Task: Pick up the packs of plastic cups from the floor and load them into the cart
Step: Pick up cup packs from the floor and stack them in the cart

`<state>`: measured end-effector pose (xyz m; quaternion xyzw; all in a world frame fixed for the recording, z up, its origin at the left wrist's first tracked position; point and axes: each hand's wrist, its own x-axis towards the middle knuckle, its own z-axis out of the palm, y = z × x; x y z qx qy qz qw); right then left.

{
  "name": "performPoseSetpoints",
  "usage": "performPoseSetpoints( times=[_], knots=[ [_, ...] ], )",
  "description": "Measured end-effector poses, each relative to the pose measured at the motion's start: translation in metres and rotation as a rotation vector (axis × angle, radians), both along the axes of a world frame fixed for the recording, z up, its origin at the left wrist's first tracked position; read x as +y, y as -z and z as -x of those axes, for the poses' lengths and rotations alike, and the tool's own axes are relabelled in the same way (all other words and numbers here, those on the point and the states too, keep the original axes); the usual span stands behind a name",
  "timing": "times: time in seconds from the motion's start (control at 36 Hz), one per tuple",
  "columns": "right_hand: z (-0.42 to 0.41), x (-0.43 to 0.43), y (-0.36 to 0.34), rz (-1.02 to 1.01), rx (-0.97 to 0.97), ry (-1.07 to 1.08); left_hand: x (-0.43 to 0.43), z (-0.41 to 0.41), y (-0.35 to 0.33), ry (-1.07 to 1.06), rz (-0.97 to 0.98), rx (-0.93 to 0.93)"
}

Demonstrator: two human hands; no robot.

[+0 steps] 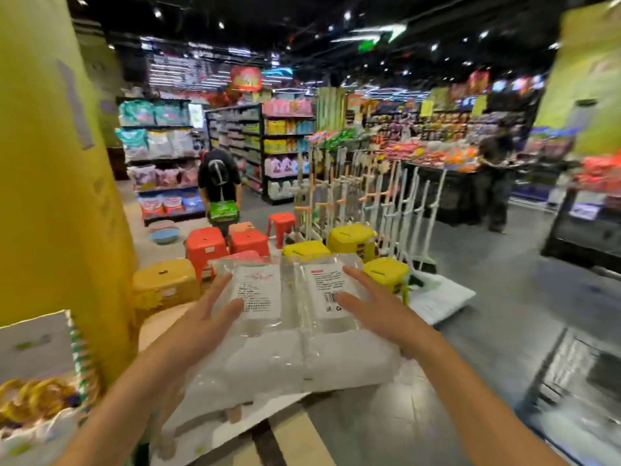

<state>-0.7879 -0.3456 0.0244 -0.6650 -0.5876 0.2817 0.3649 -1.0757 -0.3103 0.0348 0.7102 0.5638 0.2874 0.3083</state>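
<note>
Standing in a supermarket aisle on grey floor (504, 314), beside a yellow pillar (50, 196), we see red and yellow stools (248, 242) ahead, a rack of mops (353, 196), stocked shelves (161, 156) and a shopper (219, 183) bending over further back. Between us we hold two clear packs (292, 317) of cups side by side at chest height, left hand (205, 321) and right hand (379, 314) spread flat with fingers splayed, pressing in on their outer edges. Each pack bears a white printed label (258, 290) with a barcode, the text too blurred for us to read.
</note>
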Motion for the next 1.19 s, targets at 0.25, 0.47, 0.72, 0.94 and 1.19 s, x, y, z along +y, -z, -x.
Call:
performPoseSetpoints(
  times=[0.25,0.47,0.72,0.94,1.19],
  knots=[
    [-0.173,-0.085,0.014,-0.004,0.06,0.344,0.024,-0.199,0.016,0.345,0.008,-0.028],
    [-0.306,-0.161,0.025,0.018,0.038,0.557,0.004,-0.374,0.032,0.568,0.079,-0.075],
    [-0.414,-0.187,0.051,0.042,0.107,0.74,0.01,-0.517,0.049,0.752,0.101,-0.013],
    [-0.488,-0.159,0.078,0.033,0.117,0.863,0.061,-0.626,0.066,0.902,0.123,-0.023],
    [-0.55,-0.13,0.082,0.063,0.092,1.048,0.114,-0.741,0.085,1.134,0.192,-0.064]
  ],
)
